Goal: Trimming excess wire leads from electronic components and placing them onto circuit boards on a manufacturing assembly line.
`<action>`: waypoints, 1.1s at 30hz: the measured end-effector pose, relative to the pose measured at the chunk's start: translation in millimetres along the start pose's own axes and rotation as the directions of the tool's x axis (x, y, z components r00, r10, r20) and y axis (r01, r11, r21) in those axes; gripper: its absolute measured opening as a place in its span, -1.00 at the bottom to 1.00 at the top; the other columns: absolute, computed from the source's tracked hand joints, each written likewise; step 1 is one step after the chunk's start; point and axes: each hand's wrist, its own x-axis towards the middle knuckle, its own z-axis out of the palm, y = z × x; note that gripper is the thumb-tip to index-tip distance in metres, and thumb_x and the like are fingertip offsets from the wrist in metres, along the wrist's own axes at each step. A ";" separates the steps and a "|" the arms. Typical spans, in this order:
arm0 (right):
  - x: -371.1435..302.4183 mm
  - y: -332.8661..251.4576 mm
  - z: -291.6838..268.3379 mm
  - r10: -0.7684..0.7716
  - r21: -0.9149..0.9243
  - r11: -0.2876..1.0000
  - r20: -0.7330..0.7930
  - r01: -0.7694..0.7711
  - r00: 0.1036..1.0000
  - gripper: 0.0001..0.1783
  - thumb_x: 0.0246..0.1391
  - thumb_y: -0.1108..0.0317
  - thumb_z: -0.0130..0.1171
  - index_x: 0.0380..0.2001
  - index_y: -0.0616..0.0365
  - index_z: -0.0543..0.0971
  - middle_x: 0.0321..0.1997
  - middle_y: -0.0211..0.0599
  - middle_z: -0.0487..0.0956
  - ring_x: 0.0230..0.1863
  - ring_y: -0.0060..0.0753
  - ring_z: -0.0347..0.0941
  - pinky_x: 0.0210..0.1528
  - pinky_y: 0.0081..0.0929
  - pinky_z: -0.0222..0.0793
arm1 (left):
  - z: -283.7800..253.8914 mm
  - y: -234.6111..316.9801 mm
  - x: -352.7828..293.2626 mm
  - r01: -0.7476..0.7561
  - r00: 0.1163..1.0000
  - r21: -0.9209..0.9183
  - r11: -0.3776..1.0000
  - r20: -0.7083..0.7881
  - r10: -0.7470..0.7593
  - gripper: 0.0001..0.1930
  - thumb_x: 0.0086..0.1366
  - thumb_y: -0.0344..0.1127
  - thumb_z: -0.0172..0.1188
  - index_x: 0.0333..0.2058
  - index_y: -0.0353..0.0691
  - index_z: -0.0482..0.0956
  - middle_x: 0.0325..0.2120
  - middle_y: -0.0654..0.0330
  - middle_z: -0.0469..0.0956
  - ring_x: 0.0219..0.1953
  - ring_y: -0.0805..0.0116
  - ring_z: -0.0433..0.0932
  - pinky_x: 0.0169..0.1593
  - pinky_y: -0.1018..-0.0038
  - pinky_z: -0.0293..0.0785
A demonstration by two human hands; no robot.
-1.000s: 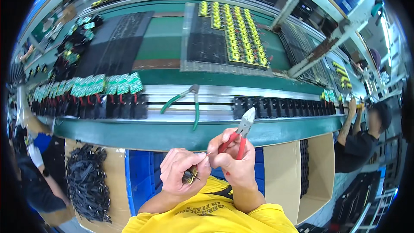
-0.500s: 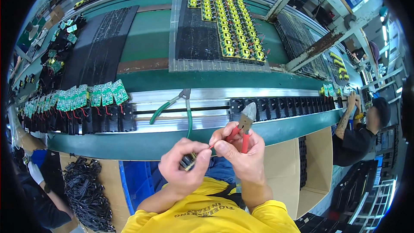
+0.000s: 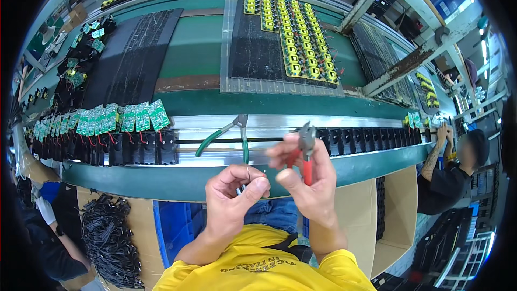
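My left hand [image 3: 232,194] is closed around a small electronic part [image 3: 240,189], mostly hidden by the fingers; a thin lead pokes up by the thumb tip. To its right, my right hand [image 3: 311,194] grips red-handled cutting pliers [image 3: 307,151], their jaws pointing up and away from me. Some of its fingers are smeared by motion. Just beyond both hands, green-handled pliers [image 3: 245,143] lie with handles spread across the metal rail [image 3: 215,157].
Black housings with green circuit boards [image 3: 142,117] line the rail's left side; more black housings [image 3: 371,139] stand at right. A mat beyond bears yellow-topped components [image 3: 293,48]. Below are a cable heap [image 3: 110,237], a blue crate [image 3: 172,226] and a cardboard box [image 3: 353,221]. Co-workers sit either side.
My right hand with the pliers has drawn away from my left hand. The red wire pinched between them before no longer shows. My left hand has turned, covering more of the part.
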 end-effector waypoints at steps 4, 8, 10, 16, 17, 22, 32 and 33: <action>-26.4 15.5 -20.2 -0.031 -0.395 0.918 0.009 0.032 0.999 -0.57 0.32 0.64 0.41 0.23 0.24 0.68 -0.04 -0.19 0.79 -0.18 -0.41 0.65 -0.03 -0.50 0.63 | 10.5 -2.9 5.7 -0.095 0.991 0.057 0.994 -0.089 0.100 -0.87 0.46 -0.54 0.48 -0.08 -0.37 0.73 -0.24 0.14 0.76 -0.29 0.44 0.67 -0.12 0.55 0.64; -37.3 22.5 -22.2 -0.031 -0.555 0.831 0.016 0.035 0.999 -0.57 0.31 0.64 0.39 0.23 0.23 0.70 -0.05 -0.24 0.79 -0.19 -0.46 0.63 -0.07 -0.55 0.60 | 14.4 -5.4 6.9 -0.125 0.983 0.107 0.986 -0.123 0.138 -0.89 0.44 -0.54 0.50 -0.13 -0.37 0.74 -0.25 0.16 0.76 -0.31 0.46 0.65 -0.15 0.57 0.62; -40.8 24.2 -20.5 -0.023 -0.587 0.808 0.032 0.037 0.999 -0.56 0.31 0.65 0.37 0.23 0.23 0.71 -0.06 -0.28 0.79 -0.21 -0.50 0.61 -0.09 -0.58 0.58 | 15.5 -6.4 6.9 -0.140 0.979 0.139 0.980 -0.130 0.159 -0.90 0.43 -0.55 0.51 -0.16 -0.36 0.75 -0.27 0.18 0.76 -0.33 0.48 0.63 -0.17 0.59 0.59; -42.8 24.3 -23.5 0.063 -0.526 0.849 0.000 -0.053 0.998 -0.54 0.23 0.64 0.43 0.20 0.29 0.71 -0.08 -0.27 0.79 -0.27 -0.46 0.56 -0.10 -0.51 0.55 | 9.5 -10.9 8.6 -0.105 0.986 0.233 0.967 -0.101 0.131 -0.91 0.41 -0.54 0.53 -0.23 -0.36 0.76 -0.30 0.21 0.77 -0.35 0.53 0.59 -0.21 0.62 0.56; -43.8 24.3 -22.8 0.074 -0.512 0.856 0.001 -0.063 0.997 -0.54 0.23 0.65 0.42 0.21 0.29 0.71 -0.08 -0.27 0.79 -0.26 -0.46 0.56 -0.10 -0.52 0.55 | 10.5 -10.9 8.3 -0.104 0.986 0.239 0.966 -0.100 0.131 -0.91 0.40 -0.54 0.53 -0.23 -0.35 0.76 -0.30 0.22 0.78 -0.35 0.53 0.58 -0.21 0.62 0.55; -47.5 25.3 -20.9 0.119 -0.458 0.883 0.008 -0.102 0.993 -0.53 0.26 0.67 0.39 0.24 0.26 0.71 -0.08 -0.29 0.79 -0.24 -0.50 0.57 -0.10 -0.56 0.55 | 13.1 -11.2 7.8 -0.099 0.988 0.254 0.962 -0.093 0.127 -0.92 0.40 -0.53 0.53 -0.23 -0.34 0.77 -0.31 0.22 0.79 -0.35 0.56 0.56 -0.23 0.63 0.53; -48.6 28.0 -18.8 0.073 -0.435 0.899 0.040 -0.048 0.997 -0.52 0.32 0.70 0.31 0.28 0.24 0.68 -0.06 -0.33 0.77 -0.19 -0.56 0.59 -0.08 -0.62 0.57 | 9.8 -14.2 7.1 -0.098 0.991 0.231 0.968 -0.070 0.117 -0.91 0.41 -0.52 0.52 -0.21 -0.33 0.76 -0.31 0.21 0.80 -0.36 0.54 0.58 -0.23 0.62 0.56; -49.5 28.2 -19.1 0.080 -0.432 0.900 0.040 -0.055 0.996 -0.52 0.32 0.70 0.31 0.28 0.25 0.67 -0.06 -0.32 0.77 -0.19 -0.55 0.59 -0.08 -0.61 0.58 | 9.4 -14.0 7.0 -0.098 0.991 0.243 0.965 -0.065 0.117 -0.91 0.41 -0.52 0.51 -0.19 -0.34 0.76 -0.32 0.19 0.79 -0.36 0.51 0.62 -0.22 0.60 0.59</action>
